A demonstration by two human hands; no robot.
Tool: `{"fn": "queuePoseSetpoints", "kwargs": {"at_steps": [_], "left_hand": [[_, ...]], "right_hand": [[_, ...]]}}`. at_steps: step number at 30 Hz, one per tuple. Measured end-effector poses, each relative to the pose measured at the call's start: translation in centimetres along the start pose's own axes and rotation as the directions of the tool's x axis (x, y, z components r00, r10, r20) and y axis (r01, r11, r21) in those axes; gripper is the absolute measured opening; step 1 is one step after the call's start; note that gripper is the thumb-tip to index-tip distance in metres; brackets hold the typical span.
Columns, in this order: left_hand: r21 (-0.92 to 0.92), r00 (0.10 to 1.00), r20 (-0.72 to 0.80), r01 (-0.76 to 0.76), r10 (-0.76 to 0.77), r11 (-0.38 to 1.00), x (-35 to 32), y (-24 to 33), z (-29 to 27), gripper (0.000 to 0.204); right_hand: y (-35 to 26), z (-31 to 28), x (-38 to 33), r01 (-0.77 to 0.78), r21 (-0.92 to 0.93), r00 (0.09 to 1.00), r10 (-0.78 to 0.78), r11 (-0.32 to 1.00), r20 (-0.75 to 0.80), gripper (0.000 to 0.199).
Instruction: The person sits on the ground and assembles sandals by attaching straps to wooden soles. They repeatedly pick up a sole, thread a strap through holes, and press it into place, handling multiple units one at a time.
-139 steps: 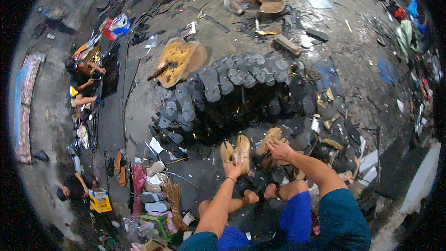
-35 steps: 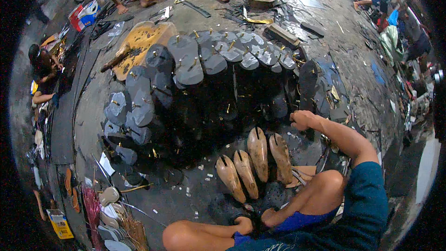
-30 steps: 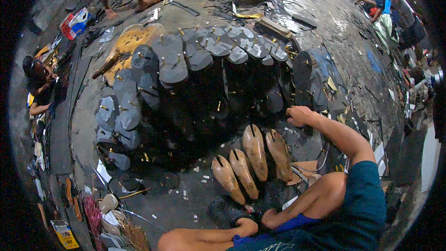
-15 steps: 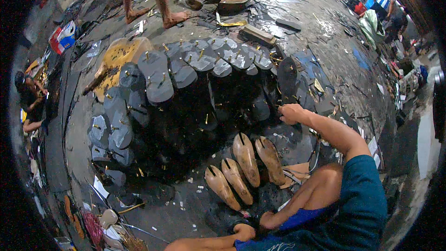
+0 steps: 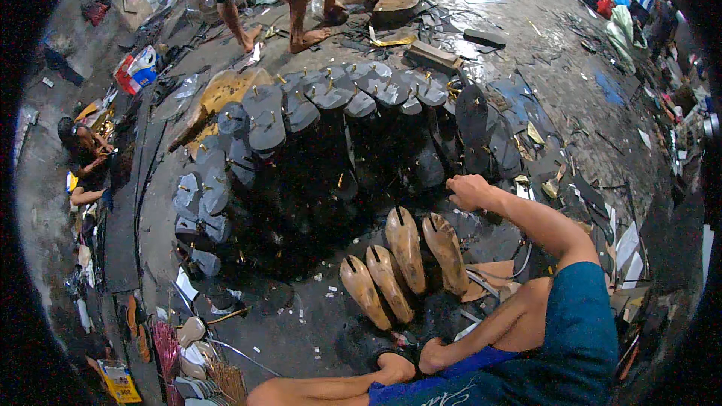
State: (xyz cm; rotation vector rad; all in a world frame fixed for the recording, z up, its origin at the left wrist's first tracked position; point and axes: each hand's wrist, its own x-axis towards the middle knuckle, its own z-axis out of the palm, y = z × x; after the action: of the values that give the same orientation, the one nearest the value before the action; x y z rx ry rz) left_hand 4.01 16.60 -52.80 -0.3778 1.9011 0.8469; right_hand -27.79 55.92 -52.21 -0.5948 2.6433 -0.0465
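Note:
My right hand [image 5: 471, 192] reaches out over the dark ground with its fingers curled in. Whatever it pinches, if anything, cannot be made out. Just beyond it stands a long dark sole [image 5: 472, 124], at the right end of a curved row of grey soles [image 5: 265, 119] with brass-coloured pegs sticking out. Inside the curve, deep shadow hides much of the other soles. Nearer to me lie several wooden shoe lasts [image 5: 404, 249] with slots in their ends, side by side between the hand and my feet. My left hand is out of the picture.
Behind the row lies a stained yellow slab [image 5: 233, 94]; a person's bare feet [image 5: 308, 40] are past it. Another person [image 5: 86, 154] sits at far left. Scraps litter the floor at right, around a cardboard piece [image 5: 492, 274]. A pink-bristled bundle [image 5: 165, 346] lies at lower left.
My right hand has drawn slightly back from the long dark sole, toward the lasts. The view has shifted, and more of the standing person's legs and a hand now show.

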Motion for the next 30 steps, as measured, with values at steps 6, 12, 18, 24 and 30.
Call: {"fn": "queuePoseSetpoints", "kwargs": {"at_steps": [6, 12, 18, 24, 30], "left_hand": [[0.513, 0.948, -0.065, 0.301, -0.313, 0.804, -10.3, -11.3, -12.2, 0.047], [0.729, 0.876, -0.37, 0.067, 0.31, 0.681, -11.5, -0.4, -23.2, 0.049], [0.628, 0.645, -0.16, -0.518, 0.747, 0.581, -3.6, 13.6, -20.6, 0.038], [0.535, 0.463, 0.179, -0.786, 0.868, 0.309, 7.0, 26.5, -11.3, 0.037], [0.23, 0.48, -0.004, -0.854, 0.877, 0.468, 11.6, 30.4, -4.3, 0.036]], "right_hand": [[0.4, -5.4, 2.6, 0.053, -0.101, 0.906, -0.091, 0.993, -0.414, 0.015], [2.9, -7.8, 4.8, -0.136, -0.18, 0.838, 0.016, 0.974, -0.546, 0.028], [5.2, -6.1, 3.1, -0.229, 0.21, 0.501, 0.3, 0.95, -0.812, 0.058], [10.0, -7.2, 5.1, -0.16, 0.835, 0.508, 0.77, 0.526, -0.387, 0.056], [5.4, -3.1, -7.0, 0.088, 0.589, 0.925, 0.154, 0.804, -0.348, 0.041]]}}
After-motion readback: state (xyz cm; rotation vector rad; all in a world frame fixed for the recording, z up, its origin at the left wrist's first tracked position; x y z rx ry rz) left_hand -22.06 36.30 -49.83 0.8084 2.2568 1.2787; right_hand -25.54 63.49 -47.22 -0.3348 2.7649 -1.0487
